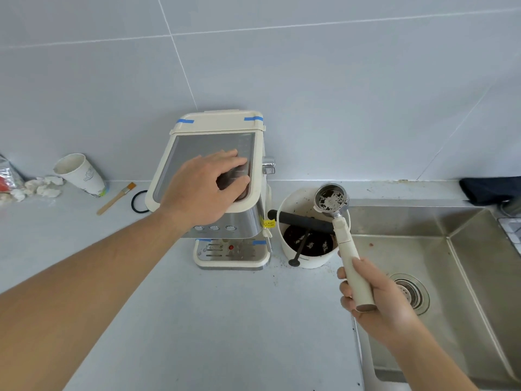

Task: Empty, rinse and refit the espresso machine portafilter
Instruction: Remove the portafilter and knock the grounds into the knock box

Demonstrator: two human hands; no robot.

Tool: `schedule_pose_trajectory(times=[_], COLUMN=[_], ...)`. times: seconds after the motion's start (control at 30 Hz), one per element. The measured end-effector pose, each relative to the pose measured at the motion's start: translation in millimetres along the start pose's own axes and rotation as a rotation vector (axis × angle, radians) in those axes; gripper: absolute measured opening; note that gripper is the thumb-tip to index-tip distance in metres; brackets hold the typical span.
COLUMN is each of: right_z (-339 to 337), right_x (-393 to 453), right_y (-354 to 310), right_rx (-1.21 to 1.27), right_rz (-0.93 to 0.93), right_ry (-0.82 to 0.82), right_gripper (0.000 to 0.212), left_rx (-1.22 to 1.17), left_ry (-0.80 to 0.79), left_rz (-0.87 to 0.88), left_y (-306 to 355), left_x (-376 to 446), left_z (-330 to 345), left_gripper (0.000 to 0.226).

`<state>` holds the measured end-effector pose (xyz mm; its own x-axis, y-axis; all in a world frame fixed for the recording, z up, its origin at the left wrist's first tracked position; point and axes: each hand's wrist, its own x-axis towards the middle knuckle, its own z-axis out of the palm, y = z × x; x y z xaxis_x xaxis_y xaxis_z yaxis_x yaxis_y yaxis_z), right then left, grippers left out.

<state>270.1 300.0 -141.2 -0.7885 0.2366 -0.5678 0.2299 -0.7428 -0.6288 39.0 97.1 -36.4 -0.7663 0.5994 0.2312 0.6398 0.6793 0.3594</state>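
A cream and steel espresso machine (225, 238) stands on the counter against the tiled wall. My left hand (205, 184) rests flat on its top, fingers spread and straight. My right hand (375, 297) grips the cream handle of the portafilter (348, 249). Its metal basket (331, 197) faces up above the far rim of a white knock box (307, 261), with bits of coffee grounds stuck inside. The knock box has a black bar across it and dark grounds in its bottom.
A steel sink (456, 277) with a round drain lies to the right. A paper cup (80, 174), a small brush (115, 198), a black ring (139, 201) and crumpled tissue (42, 187) sit left of the machine. A dark cloth (490, 190) lies at the far right.
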Motion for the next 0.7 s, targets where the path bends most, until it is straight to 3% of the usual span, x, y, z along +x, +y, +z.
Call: schedule_pose_trajectory(times=[0.2,0.5,0.7], right_z=[9,38,52], right_x=[-18,-53,-76], right_y=[9,9,15], right_rx=[-0.094,-0.128,-0.142], right_rz=[-0.08,-0.189,-0.236], right_ry=[-0.015,0.092,0.121], right_gripper=[0.038,0.003,0.025], left_rx=[0.045,0.066,0.037], left_ry=[-0.043,-0.073,-0.08], left_rz=[0.015,0.055,0.118], left_y=[-2,-4,-5], left_x=[-2,-5,-3], left_z=[2,-1,-6], left_gripper=[0.044,0.047,0.036])
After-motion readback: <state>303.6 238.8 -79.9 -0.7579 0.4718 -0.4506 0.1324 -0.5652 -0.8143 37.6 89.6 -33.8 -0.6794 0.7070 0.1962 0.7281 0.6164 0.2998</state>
